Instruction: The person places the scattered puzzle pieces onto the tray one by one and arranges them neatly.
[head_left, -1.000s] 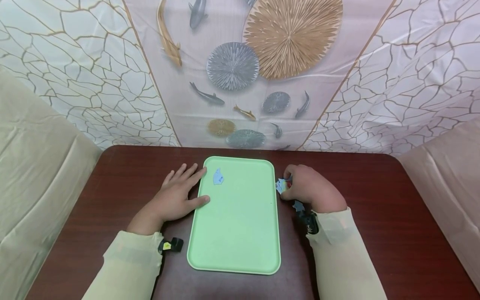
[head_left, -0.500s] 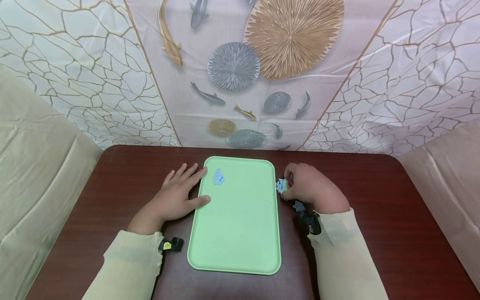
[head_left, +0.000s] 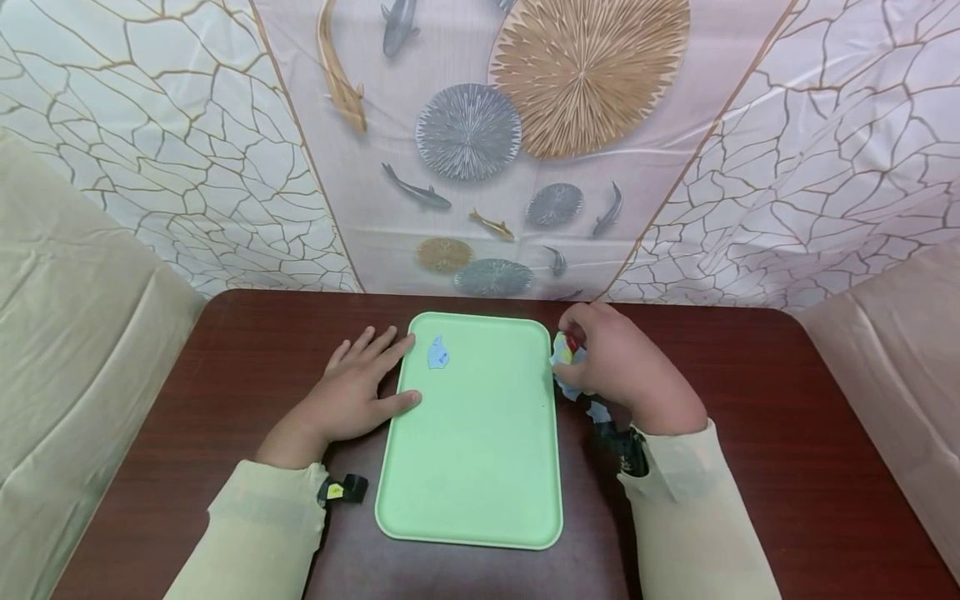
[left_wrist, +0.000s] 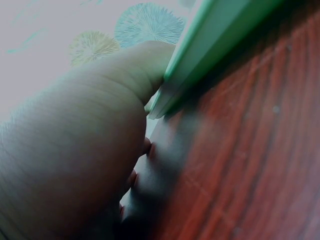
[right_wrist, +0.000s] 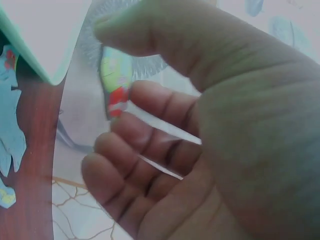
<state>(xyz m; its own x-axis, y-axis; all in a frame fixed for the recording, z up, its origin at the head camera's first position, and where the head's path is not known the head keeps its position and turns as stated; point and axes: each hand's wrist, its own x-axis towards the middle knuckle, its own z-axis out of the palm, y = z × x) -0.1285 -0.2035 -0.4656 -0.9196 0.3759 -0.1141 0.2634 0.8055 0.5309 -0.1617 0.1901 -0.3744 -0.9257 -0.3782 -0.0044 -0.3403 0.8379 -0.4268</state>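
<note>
My left hand (head_left: 356, 396) lies spread on the left rim of a green tray (head_left: 468, 450), thumb and index finger on the edge; the left wrist view shows the thumb against the tray's side (left_wrist: 200, 55). Between the thumb and fingers of my right hand (head_left: 626, 367) is a small yellow and red piece (head_left: 567, 343), also seen held up in the right wrist view (right_wrist: 116, 82). Beneath that hand, beside the tray's right edge, lie light blue pieces (head_left: 567, 385). One blue piece (head_left: 438, 353) rests in the tray's upper left.
Another blue piece (head_left: 598, 412) lies near the right wrist's black camera (head_left: 628, 450). The dark red table (head_left: 757, 433) ends at a patterned cloth (head_left: 468, 250) at the back. Beige cloth stands on both sides.
My right hand has lifted slightly, with the yellow and red piece raised off the blue ones, which show more now. My left hand and the tray have stayed put.
</note>
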